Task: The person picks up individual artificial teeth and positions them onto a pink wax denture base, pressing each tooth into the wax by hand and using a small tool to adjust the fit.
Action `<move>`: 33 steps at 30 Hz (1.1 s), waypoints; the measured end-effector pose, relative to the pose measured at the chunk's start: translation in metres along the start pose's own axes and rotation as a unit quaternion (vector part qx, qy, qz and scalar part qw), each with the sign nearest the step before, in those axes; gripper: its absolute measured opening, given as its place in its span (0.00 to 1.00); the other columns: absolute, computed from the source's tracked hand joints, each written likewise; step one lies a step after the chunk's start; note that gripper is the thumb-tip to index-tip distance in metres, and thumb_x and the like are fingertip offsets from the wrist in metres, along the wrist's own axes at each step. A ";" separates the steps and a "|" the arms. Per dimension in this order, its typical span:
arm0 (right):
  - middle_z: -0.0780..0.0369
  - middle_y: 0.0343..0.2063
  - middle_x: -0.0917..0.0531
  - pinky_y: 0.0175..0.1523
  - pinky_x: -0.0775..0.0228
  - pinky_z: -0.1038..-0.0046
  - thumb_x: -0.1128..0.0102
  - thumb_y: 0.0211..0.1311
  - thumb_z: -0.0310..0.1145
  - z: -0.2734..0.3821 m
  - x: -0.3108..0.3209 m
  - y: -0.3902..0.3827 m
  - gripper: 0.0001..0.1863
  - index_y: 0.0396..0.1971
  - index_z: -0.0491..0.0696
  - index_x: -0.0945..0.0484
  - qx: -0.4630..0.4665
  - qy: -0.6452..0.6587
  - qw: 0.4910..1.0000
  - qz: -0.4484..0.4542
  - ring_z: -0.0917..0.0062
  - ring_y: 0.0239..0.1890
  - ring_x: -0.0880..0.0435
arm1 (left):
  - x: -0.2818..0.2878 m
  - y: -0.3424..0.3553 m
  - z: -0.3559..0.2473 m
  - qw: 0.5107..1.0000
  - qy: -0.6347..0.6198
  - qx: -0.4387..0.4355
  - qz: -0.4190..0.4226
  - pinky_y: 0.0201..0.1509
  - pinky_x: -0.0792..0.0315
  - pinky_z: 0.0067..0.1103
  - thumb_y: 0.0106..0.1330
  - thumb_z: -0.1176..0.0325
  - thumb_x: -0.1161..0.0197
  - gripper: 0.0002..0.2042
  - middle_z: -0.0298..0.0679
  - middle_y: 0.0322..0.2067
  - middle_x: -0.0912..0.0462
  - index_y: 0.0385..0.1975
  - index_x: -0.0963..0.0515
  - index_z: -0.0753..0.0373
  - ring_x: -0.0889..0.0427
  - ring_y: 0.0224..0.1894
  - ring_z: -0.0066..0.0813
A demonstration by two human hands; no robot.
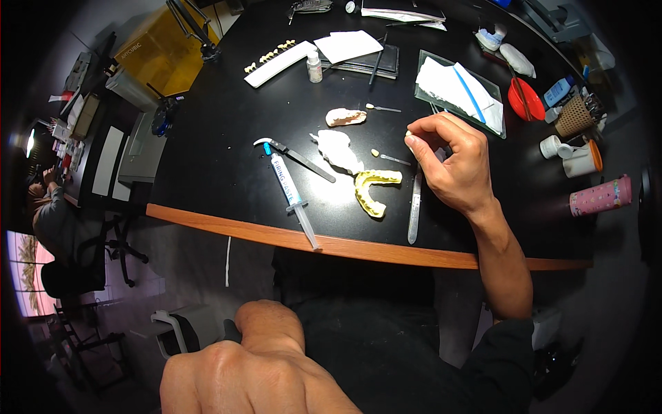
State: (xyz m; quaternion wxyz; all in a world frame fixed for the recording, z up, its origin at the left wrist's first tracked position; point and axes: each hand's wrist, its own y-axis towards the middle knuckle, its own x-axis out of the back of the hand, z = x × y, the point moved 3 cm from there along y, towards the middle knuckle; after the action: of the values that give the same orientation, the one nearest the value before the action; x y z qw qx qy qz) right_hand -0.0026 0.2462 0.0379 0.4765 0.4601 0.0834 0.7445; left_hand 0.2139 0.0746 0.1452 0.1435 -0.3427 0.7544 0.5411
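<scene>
Okay, right hand [455, 155] pinching one tiny tooth-coloured piece [409, 133], left hand [255, 386] off the table [227, 159].
Thumb and fingertip nearly meet around the piece, beyond and right of the yellow arch model [361, 190], probably because something that small only suits a fingertip grip. Black tweezers [303, 162], a syringe [286, 185] and a slim silver handle [415, 214] lie around the arch, seemingly for easy reach. Left hand's fingers are hidden behind its knuckles, so can't tell if it's holding anything.
</scene>
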 end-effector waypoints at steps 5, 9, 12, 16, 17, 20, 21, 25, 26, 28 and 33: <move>0.58 0.28 0.13 0.34 0.21 0.76 0.30 0.61 0.23 0.002 0.001 -0.001 0.04 0.34 0.39 0.13 0.002 0.002 1.000 0.000 0.75 0.29 0.12 | -0.005 -0.004 0.007 0.999 0.023 -0.037 -0.003 0.41 0.15 0.39 0.66 0.81 0.44 0.20 0.39 0.16 0.29 0.10 0.34 0.56 0.22 0.20 0.31; 0.58 0.28 0.13 0.33 0.22 0.76 0.30 0.61 0.23 0.003 0.001 -0.002 0.04 0.33 0.39 0.14 -0.014 0.012 1.000 0.003 0.75 0.28 0.13 | -0.012 -0.009 0.016 0.990 0.086 -0.112 -0.027 0.41 0.15 0.32 0.65 0.81 0.44 0.19 0.38 0.16 0.30 0.11 0.32 0.56 0.22 0.19 0.31; 0.58 0.28 0.14 0.33 0.22 0.76 0.30 0.61 0.23 0.003 0.000 -0.002 0.04 0.33 0.39 0.14 -0.013 0.015 1.000 0.001 0.75 0.28 0.13 | -0.011 -0.009 0.006 0.982 0.150 -0.102 -0.046 0.40 0.15 0.27 0.63 0.81 0.43 0.18 0.37 0.16 0.31 0.11 0.31 0.57 0.22 0.19 0.29; 0.58 0.28 0.14 0.33 0.22 0.75 0.30 0.61 0.23 0.003 0.001 0.000 0.04 0.33 0.39 0.14 -0.006 0.007 1.000 -0.011 0.75 0.28 0.13 | -0.017 -0.010 0.016 0.970 0.156 -0.149 -0.114 0.31 0.16 0.22 0.56 0.83 0.42 0.16 0.34 0.14 0.32 0.10 0.33 0.56 0.23 0.17 0.25; 0.58 0.28 0.14 0.33 0.22 0.75 0.30 0.61 0.23 0.003 0.002 0.001 0.04 0.34 0.39 0.14 -0.009 0.005 1.000 -0.009 0.75 0.28 0.13 | -0.015 -0.012 0.017 0.969 0.157 -0.148 -0.117 0.31 0.16 0.22 0.56 0.83 0.42 0.16 0.34 0.14 0.32 0.10 0.33 0.56 0.23 0.17 0.25; 0.58 0.28 0.14 0.34 0.22 0.75 0.29 0.61 0.24 0.002 0.001 0.001 0.04 0.34 0.39 0.14 -0.009 0.002 1.000 -0.006 0.75 0.28 0.13 | -0.017 -0.018 0.016 0.968 0.129 -0.209 -0.060 0.25 0.17 0.21 0.53 0.84 0.43 0.16 0.32 0.12 0.34 0.09 0.34 0.55 0.25 0.14 0.23; 0.60 0.31 0.12 0.38 0.22 0.78 0.28 0.64 0.25 0.001 0.002 0.000 0.05 0.37 0.40 0.13 -0.023 -0.011 1.000 0.018 0.78 0.33 0.11 | -0.022 -0.017 0.016 0.966 0.131 -0.190 -0.118 0.24 0.18 0.21 0.53 0.84 0.43 0.17 0.32 0.12 0.35 0.10 0.35 0.54 0.26 0.13 0.23; 0.58 0.28 0.14 0.34 0.22 0.75 0.30 0.61 0.24 0.002 0.001 -0.001 0.04 0.34 0.39 0.14 -0.006 0.003 1.000 -0.007 0.75 0.28 0.13 | -0.018 -0.013 0.012 0.978 0.130 -0.121 -0.107 0.25 0.17 0.20 0.54 0.85 0.44 0.18 0.31 0.12 0.35 0.10 0.36 0.53 0.26 0.14 0.23; 0.58 0.28 0.14 0.34 0.22 0.75 0.30 0.62 0.24 0.002 0.001 -0.001 0.04 0.34 0.39 0.14 -0.005 0.003 1.000 -0.006 0.75 0.28 0.13 | -0.014 -0.013 0.009 0.978 0.130 -0.120 -0.106 0.25 0.17 0.20 0.54 0.85 0.44 0.18 0.31 0.12 0.35 0.10 0.36 0.53 0.26 0.14 0.23; 0.58 0.28 0.14 0.34 0.22 0.75 0.30 0.62 0.24 0.001 0.001 -0.002 0.04 0.34 0.39 0.14 -0.004 0.005 1.000 -0.006 0.76 0.28 0.13 | -0.012 -0.013 0.008 0.987 0.126 -0.078 -0.054 0.27 0.17 0.21 0.56 0.85 0.45 0.18 0.31 0.14 0.34 0.10 0.36 0.54 0.25 0.16 0.23; 0.59 0.28 0.14 0.35 0.22 0.76 0.30 0.62 0.24 0.003 0.003 -0.002 0.04 0.34 0.39 0.14 -0.010 -0.003 1.000 -0.001 0.76 0.28 0.13 | -0.011 -0.016 0.015 0.977 0.143 -0.150 -0.048 0.30 0.16 0.23 0.59 0.85 0.45 0.17 0.33 0.15 0.33 0.11 0.34 0.56 0.23 0.19 0.25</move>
State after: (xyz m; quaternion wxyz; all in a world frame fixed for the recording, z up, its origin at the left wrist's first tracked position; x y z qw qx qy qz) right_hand 0.0007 0.2481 0.0404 0.4825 0.4570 0.0752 0.7435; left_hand 0.2305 0.0896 0.1344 0.0065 -0.4704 0.6597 0.5860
